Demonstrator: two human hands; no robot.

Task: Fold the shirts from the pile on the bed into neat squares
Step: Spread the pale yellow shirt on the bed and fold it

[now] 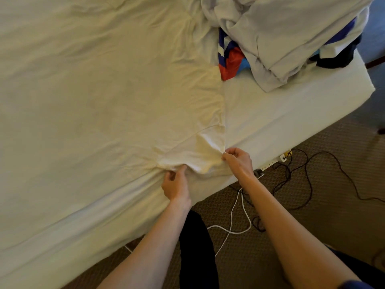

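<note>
A cream-white shirt (116, 97) lies spread flat over the bed (281, 113), reaching from the left to the middle. Its short sleeve (195, 149) points toward the bed's near edge. My left hand (176, 184) pinches the sleeve's hem at its left corner. My right hand (238, 161) pinches the sleeve's right corner, fingers curled round the cloth. The pile of shirts (287, 36) sits at the back right: pale grey-white ones on top, a red, white and blue one (229, 57) sticking out underneath.
The bed's near edge runs diagonally from lower left to upper right. Below it is brown carpet (312, 205) with a power strip (273, 162), black cables and a white cable (231, 224). My dark trouser leg (195, 247) stands against the bed.
</note>
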